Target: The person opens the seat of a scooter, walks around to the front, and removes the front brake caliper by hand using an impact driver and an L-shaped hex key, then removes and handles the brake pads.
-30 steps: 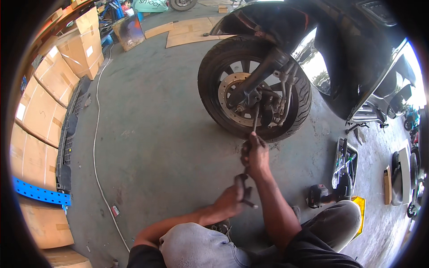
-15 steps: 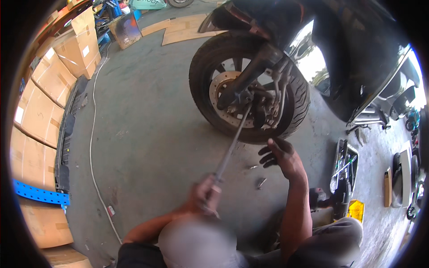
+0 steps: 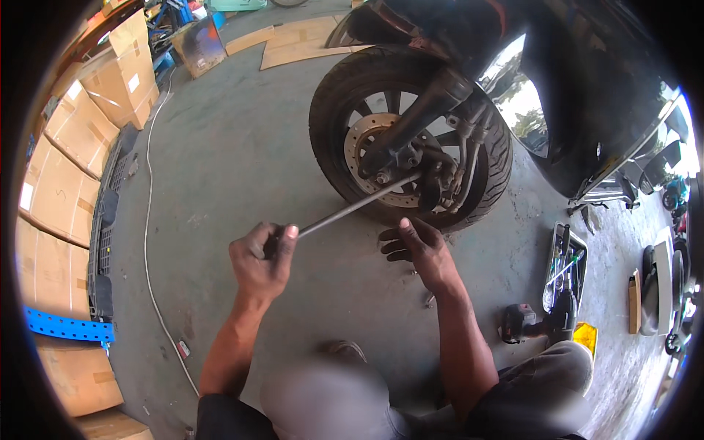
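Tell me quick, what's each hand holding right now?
Left hand: closed, holding a metal bar.
Right hand: open, with nothing in it that I can see.

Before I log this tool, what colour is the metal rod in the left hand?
The metal rod is grey, clearest in the head view.

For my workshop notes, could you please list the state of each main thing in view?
Left hand, closed on the metal rod.
Metal rod, slanted.
Right hand, open.
Front wheel, mounted on the fork.
Tool tray, uncovered.
Power tool, lying on its side.
Cardboard boxes, stacked.
White cable, uncoiled.
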A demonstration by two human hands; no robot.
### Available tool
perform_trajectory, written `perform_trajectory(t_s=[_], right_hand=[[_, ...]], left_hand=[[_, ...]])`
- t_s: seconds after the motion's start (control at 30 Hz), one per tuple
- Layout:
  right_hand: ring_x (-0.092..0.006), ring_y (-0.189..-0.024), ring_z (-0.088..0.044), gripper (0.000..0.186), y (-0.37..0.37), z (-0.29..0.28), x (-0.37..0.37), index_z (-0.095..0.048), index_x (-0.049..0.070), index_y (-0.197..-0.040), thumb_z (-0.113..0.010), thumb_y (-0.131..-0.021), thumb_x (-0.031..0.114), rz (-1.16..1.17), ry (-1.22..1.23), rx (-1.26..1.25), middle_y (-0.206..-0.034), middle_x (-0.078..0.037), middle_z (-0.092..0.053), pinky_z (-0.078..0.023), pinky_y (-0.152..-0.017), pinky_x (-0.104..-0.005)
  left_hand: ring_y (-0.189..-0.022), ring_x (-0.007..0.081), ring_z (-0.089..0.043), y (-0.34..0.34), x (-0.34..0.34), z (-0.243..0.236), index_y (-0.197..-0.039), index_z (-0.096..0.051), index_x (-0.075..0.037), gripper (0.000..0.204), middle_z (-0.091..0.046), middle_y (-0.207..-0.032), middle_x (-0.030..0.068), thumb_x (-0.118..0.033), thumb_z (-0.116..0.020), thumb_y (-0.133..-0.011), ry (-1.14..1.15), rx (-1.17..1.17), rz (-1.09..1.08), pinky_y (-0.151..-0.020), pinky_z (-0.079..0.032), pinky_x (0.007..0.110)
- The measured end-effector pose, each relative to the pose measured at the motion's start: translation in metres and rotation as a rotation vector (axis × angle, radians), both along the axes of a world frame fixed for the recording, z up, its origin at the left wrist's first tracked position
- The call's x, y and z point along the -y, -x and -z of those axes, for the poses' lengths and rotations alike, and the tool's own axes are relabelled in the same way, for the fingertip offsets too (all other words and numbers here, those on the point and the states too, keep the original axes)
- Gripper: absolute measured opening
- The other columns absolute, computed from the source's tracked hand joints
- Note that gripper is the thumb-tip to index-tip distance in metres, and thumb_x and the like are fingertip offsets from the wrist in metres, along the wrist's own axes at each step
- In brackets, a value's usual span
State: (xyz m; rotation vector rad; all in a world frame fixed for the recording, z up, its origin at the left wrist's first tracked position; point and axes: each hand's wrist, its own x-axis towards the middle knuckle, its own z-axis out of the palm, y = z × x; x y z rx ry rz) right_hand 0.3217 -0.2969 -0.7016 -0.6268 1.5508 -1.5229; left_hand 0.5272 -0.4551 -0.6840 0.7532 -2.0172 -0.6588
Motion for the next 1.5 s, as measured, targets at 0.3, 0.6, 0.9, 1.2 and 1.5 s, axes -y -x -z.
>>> perform_trajectory(t_s=[0.3, 0.6, 0.9, 1.2, 1.5], right_hand=[[-0.0194, -0.080, -0.063, 0.058, 0.003, 0.009, -0.007, -0.052, -0.008, -0.118, -0.052, -0.094, 0.045, 0.070, -0.059, -0.054, -0.097, -0.016, -0.065, -0.051, -0.070, -0.0301], [-0.0191, -0.081, -0.062, 0.051, -0.014, 0.019, 0.020, -0.054, -0.005, -0.117, -0.046, -0.097, 0.042, 0.109, 0.146, 0.136, -0.100, -0.014, -0.063, -0.052, -0.073, -0.0324], [-0.0138, -0.051, -0.052, 0.036, -0.005, 0.004, 0.002, -0.058, -0.005, -0.091, -0.051, -0.096, 0.031, 0.231, -0.014, -0.064, -0.071, -0.007, -0.058, -0.042, -0.045, -0.0284], [-0.0112, -0.053, -0.048, 0.036, 0.058, -0.009, -0.012, -0.058, -0.007, -0.104, -0.055, -0.095, 0.028, 0.016, 0.008, -0.028, -0.072, -0.005, -0.055, -0.040, -0.045, -0.0271], [-0.0070, -0.051, -0.042, 0.032, 0.029, -0.003, -0.021, -0.059, -0.001, -0.115, -0.052, -0.095, 0.023, 0.138, 0.033, 0.332, -0.068, -0.001, -0.050, -0.032, -0.041, -0.0232]], left_hand=[[-0.048, 0.0151, -0.044, 0.056, 0.114, -0.041, -0.066, -0.061, 0.001, 0.050, -0.052, -0.051, 0.0078, -0.042, -0.060, -0.090, 0.044, -0.062, -0.147, -0.050, -0.038, 0.034], [-0.062, 0.0195, -0.062, -0.025, -0.066, 0.076, -0.092, -0.068, 0.000, 0.033, -0.065, -0.073, 0.0112, -0.030, -0.056, -0.093, -0.253, -0.041, -0.114, -0.059, -0.048, 0.031], [-0.060, 0.0195, -0.060, 0.019, -0.156, 0.065, -0.102, -0.068, -0.008, 0.029, -0.059, -0.073, 0.0053, -0.009, -0.075, -0.074, -0.161, 0.123, 0.811, -0.055, -0.052, 0.032], [-0.071, 0.0306, -0.064, 0.087, -0.178, 0.034, -0.103, -0.065, -0.006, 0.026, -0.062, -0.086, 0.0138, -0.013, -0.072, -0.079, -0.208, 0.074, 1.012, -0.065, -0.053, 0.038], [-0.072, 0.0224, -0.064, 0.059, -0.185, 0.045, -0.101, -0.058, -0.003, 0.024, -0.060, -0.083, 0.0103, -0.001, -0.069, -0.080, -0.287, 0.072, 0.916, -0.061, -0.050, 0.033]])
